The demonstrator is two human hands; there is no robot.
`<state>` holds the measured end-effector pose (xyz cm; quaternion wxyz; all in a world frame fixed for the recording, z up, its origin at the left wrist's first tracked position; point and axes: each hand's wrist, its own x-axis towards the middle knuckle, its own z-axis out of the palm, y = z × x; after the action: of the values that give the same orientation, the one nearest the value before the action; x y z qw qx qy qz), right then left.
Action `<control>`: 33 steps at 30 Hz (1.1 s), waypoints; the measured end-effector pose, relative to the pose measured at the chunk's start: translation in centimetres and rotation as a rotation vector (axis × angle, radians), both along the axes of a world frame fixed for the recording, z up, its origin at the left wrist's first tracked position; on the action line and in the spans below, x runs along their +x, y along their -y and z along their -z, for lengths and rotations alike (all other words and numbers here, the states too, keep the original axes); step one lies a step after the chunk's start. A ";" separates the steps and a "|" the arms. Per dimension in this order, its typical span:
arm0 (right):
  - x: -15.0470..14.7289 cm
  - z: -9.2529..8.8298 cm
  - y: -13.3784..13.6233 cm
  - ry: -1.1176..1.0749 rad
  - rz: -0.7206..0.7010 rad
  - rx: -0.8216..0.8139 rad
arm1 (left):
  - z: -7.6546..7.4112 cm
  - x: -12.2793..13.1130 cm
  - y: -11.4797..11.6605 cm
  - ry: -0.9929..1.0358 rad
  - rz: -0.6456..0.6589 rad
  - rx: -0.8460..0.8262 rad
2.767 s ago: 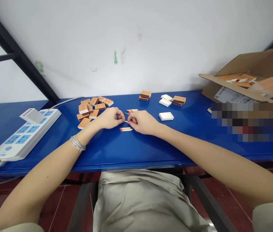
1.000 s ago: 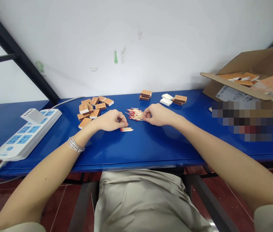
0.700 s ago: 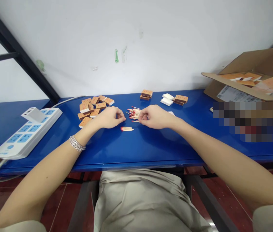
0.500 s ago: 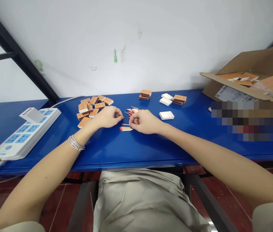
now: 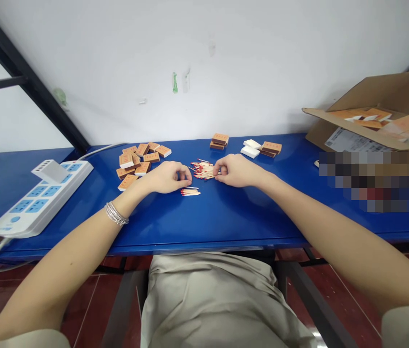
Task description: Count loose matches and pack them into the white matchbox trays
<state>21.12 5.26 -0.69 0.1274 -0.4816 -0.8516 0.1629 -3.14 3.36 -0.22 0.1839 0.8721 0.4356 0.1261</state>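
Observation:
A loose pile of red-tipped matches [image 5: 204, 169] lies on the blue table. My right hand [image 5: 238, 170] is at its right edge, thumb and fingers pinched on match ends there; how many is unclear. Closer to me is a small, roughly parallel row of matches [image 5: 191, 192], with a single match [image 5: 192, 187] just above it. My left hand [image 5: 170, 177] is curled beside that single match, thumb and forefinger close together; whether anything is between them is hidden. Behind this hand lies a heap of orange-brown matchboxes [image 5: 143, 157].
Two stacked matchboxes [image 5: 219, 140] stand at the back. White box pieces [image 5: 251, 147] lie beside more matchboxes [image 5: 271, 148]. An open carton [image 5: 349, 135] holding boxes is at right, near a blurred patch. A power strip [image 5: 45, 198] with its cable occupies the left.
My right hand has moved right and slightly up, from the small row to the pile's right edge, now covering the nearer white box piece. My left hand has shifted slightly right, towards the single match.

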 end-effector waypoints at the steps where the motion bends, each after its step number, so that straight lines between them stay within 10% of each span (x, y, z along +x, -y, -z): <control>1: -0.1 0.1 0.0 -0.002 0.003 0.009 | 0.0 0.0 0.0 0.004 0.017 -0.002; 33: -0.5 0.3 0.3 0.049 -0.076 0.080 | 2.8 2.2 -1.3 0.154 -0.016 0.251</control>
<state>20.64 4.94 -0.99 0.1193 -0.4473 -0.8780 0.1218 -0.98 4.68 -3.02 0.1054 0.8724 0.4081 0.2474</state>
